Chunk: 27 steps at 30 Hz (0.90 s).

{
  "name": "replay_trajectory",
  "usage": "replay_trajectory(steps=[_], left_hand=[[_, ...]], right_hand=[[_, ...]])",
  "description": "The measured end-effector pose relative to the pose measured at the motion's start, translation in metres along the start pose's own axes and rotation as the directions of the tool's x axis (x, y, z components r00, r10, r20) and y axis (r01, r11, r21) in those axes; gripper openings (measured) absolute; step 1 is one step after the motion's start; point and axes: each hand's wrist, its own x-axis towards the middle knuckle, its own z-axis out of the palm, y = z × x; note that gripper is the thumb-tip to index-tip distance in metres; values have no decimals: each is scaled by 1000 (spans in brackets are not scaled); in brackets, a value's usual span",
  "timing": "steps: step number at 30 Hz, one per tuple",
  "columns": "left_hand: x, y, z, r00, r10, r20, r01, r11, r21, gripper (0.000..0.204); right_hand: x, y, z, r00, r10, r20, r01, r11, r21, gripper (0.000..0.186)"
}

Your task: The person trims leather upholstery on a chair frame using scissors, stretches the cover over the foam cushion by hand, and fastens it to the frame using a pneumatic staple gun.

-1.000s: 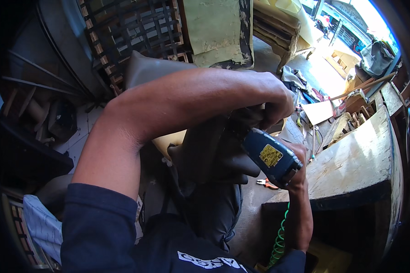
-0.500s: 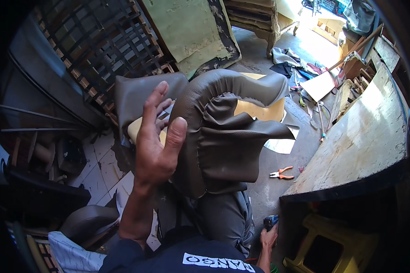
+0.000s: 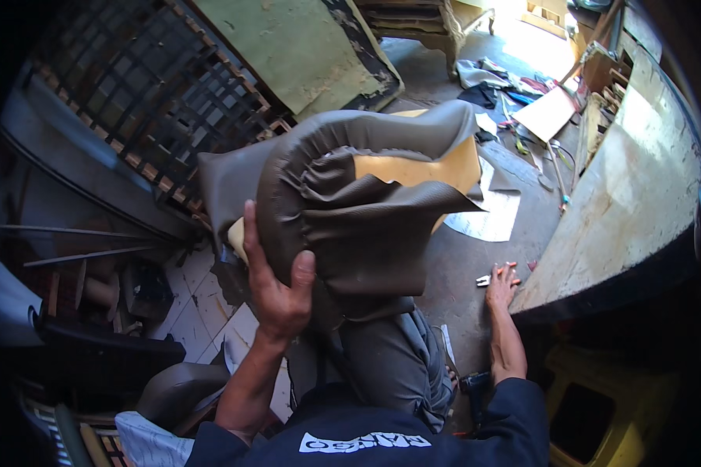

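Observation:
A dark brown leather-look cushion cover (image 3: 366, 261) with a gathered, stitched curve is partly fitted over yellow foam (image 3: 413, 167); it stands across my lap. My left hand (image 3: 280, 303) lies against its near left edge, index finger stretched along the side and thumb apart on the front; its other fingers are mostly hidden. My right hand (image 3: 501, 289) reaches down to the floor at the right, its fingers over the orange handles of pliers (image 3: 484, 280), whose metal jaws stick out to the left. A dark power drill (image 3: 475, 383) lies by my right leg.
A pale, worn board (image 3: 623, 210) curves along the right, above a yellow plastic stool (image 3: 600, 405). White paper (image 3: 487, 214) lies beyond the cushion. Scraps and tools (image 3: 522, 101) litter the far right floor. A webbed frame (image 3: 156, 93) leans at the far left.
My right hand has let go of the drill and moved forward to the pliers. My left hand has come down against the cushion. The view has shifted, and the cushion appears farther left.

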Motion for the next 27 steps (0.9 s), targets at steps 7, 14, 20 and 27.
replay_trajectory(steps=[7, 14, 20, 27], left_hand=[[-79, -38, -2, 1000, -13, -17, 15, 987, 160, 104], [-38, -44, -8, 995, -58, 84, 72, 981, -181, 111], [-17, -50, 1, 993, -20, 117, 77, 859, -506, 111], [-21, -59, 10, 993, -51, 111, 93, 907, -411, 114]], right_hand=[[14, -21, -4, 992, -119, 33, 123, 980, -159, 39], [-103, -88, -154, 968, 115, 221, -208, -111, 972, 32], [-226, -112, -367, 798, -167, -579, 601, 145, 786, 44], [-230, -131, -443, 662, -469, -585, 729, 584, 356, 45]])
